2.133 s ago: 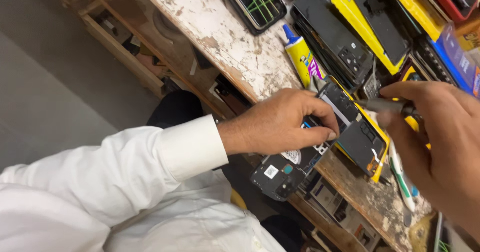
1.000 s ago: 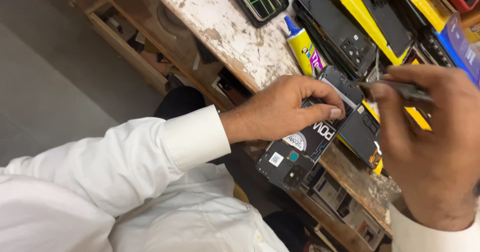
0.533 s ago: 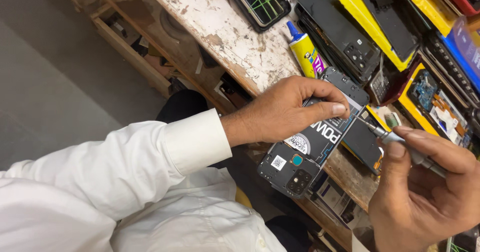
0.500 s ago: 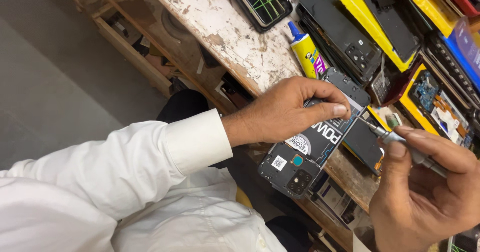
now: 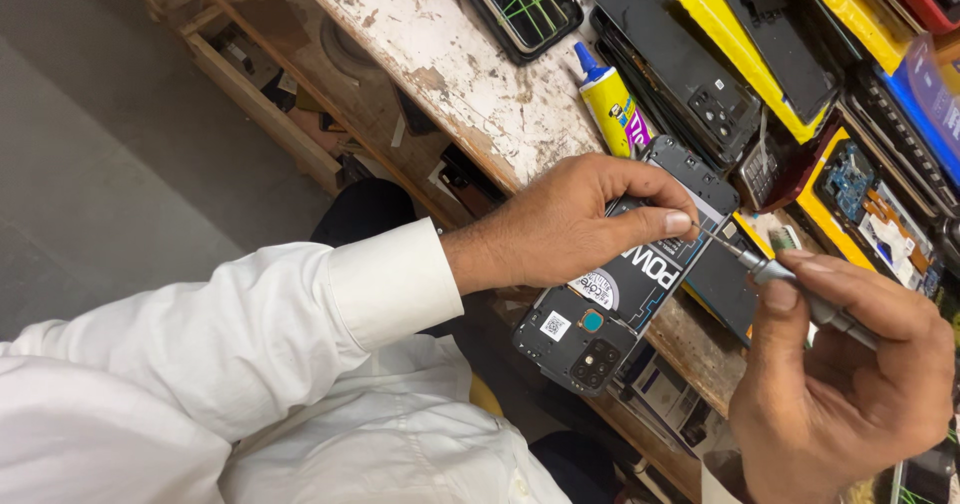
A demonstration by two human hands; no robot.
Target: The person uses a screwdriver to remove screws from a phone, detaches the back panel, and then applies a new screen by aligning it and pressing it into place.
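My left hand (image 5: pixel 560 219) pinches the dark, opened, back-up smartphone (image 5: pixel 620 284) overhanging the worn white workbench's (image 5: pixel 470 74) near edge; my right hand (image 5: pixel 840 394) grips a slim metal screwdriver (image 5: pixel 790 279), tip on the phone

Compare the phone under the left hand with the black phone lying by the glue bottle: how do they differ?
The held phone hangs over the bench edge, pinned by the left hand; the black phone lies fully on the bench, untouched. The held phone shows its battery and inner parts, with the screwdriver in the right hand aimed at it; the black phone shows a plain closed back. Both lie back side up and are dark.
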